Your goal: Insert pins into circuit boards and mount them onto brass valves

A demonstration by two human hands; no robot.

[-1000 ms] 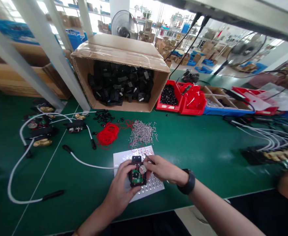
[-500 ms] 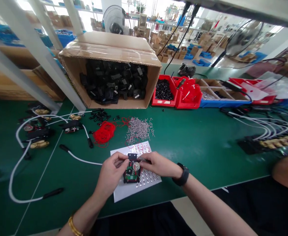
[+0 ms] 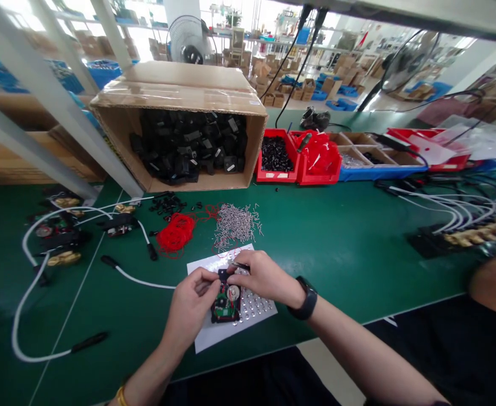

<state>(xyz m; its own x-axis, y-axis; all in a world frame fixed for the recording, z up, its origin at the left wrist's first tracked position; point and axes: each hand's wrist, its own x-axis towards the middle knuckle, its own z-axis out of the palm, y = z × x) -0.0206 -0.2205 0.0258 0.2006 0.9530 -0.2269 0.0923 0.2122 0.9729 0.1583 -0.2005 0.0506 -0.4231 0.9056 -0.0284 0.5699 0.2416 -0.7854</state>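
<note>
Device [image 3: 225, 305] in a black case, green circuit board [image 3: 220, 312] facing up, sits between the two hands, over a white sheet [image 3: 207, 339] bearing rows of small shiny discs [image 3: 254, 305]. The left hand [image 3: 188, 303] is nearly closed, thumb and forefinger bent together at the case's upper left; whether they pinch anything cannot be told. The right hand [image 3: 265, 276], fingers curled in, has hold of a slim dark tool [image 3: 241, 265] above the device's upper edge. Left of the left hand, a white cable [image 3: 146, 279] curves over the green table [image 3: 328, 248] to a black end. Beyond both hands lie a heap of thin silvery pins [image 3: 236, 223] and, to its left, a tangle of red wire [image 3: 175, 232]. Farther past the left hand, a cardboard box [image 3: 180, 93] on its side holds many dark parts [image 3: 197, 144]; beyond the right hand stand two red bins [image 3: 288, 179]. A fan [image 3: 186, 42] rises behind the box.
</note>
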